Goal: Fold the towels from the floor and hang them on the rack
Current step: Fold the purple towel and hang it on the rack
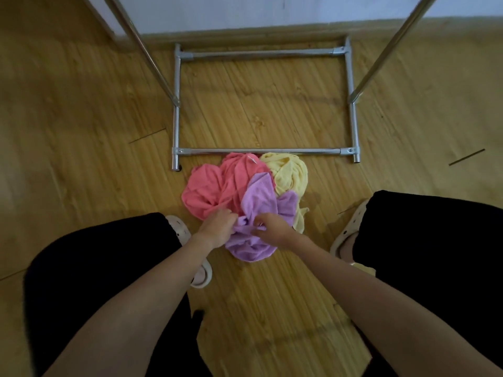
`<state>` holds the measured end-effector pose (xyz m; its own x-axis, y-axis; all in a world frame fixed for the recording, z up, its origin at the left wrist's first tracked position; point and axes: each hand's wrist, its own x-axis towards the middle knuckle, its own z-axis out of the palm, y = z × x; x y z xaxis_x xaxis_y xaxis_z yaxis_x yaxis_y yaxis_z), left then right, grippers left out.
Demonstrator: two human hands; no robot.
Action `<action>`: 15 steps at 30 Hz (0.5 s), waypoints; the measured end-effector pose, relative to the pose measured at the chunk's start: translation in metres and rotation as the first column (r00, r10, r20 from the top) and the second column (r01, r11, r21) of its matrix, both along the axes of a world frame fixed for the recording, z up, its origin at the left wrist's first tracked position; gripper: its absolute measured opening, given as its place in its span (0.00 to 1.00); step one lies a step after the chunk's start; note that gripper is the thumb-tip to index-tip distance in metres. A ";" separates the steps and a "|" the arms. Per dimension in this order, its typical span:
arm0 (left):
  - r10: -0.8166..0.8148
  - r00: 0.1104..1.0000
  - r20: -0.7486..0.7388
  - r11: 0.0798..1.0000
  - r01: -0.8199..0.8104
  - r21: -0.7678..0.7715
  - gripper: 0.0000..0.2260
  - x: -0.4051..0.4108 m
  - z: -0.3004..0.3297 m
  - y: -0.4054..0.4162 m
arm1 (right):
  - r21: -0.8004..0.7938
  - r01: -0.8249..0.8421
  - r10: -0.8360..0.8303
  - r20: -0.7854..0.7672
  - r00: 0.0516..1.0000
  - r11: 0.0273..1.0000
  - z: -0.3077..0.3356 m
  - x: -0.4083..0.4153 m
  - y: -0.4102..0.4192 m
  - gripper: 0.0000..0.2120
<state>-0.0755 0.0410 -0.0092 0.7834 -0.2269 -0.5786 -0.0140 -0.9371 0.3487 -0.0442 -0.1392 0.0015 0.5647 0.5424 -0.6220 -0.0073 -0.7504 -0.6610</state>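
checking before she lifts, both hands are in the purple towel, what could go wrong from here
1. The purple towel lies over the pink towel and yellow towel, so lifting it may drag those along.
2. Both the left hand and right hand have a grip on bunched cloth, not corners, so it may come up twisted and fold unevenly.
3. The pile touches the rack's base bar, where cloth could snag.

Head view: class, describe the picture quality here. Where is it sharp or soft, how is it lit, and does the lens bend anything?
Head view: dim, even light with soft shadows. The crumpled purple towel and the silver metal rack base are fairly sharp. The left hand and right hand look slightly soft. The wide lens splays the rack's uprights outward, and pale glare washes the wooden floor at the left.
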 end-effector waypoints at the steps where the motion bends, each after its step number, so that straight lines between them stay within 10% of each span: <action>1: -0.025 1.000 -0.012 1.000 0.026 0.004 0.06 -0.002 0.011 -0.005 | -0.015 -0.030 0.030 0.010 0.999 0.999 0.015 0.000 -0.006 0.07; 7: 0.013 0.996 0.092 0.983 0.004 -0.186 0.02 -0.016 0.083 -0.035 | 0.041 0.062 -0.067 0.137 0.988 0.997 0.109 -0.006 -0.047 0.17; 15: 0.332 0.835 0.439 0.894 -0.131 -0.428 0.07 -0.015 0.194 -0.045 | 0.398 0.294 -0.436 0.335 0.835 0.869 0.231 -0.015 -0.090 0.06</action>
<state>-0.0910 -0.0035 0.1851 0.9931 -0.1161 -0.0158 -0.0756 -0.7383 0.6702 -0.0593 -0.2289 0.2327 0.9203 0.3704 -0.1263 0.0802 -0.4946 -0.8654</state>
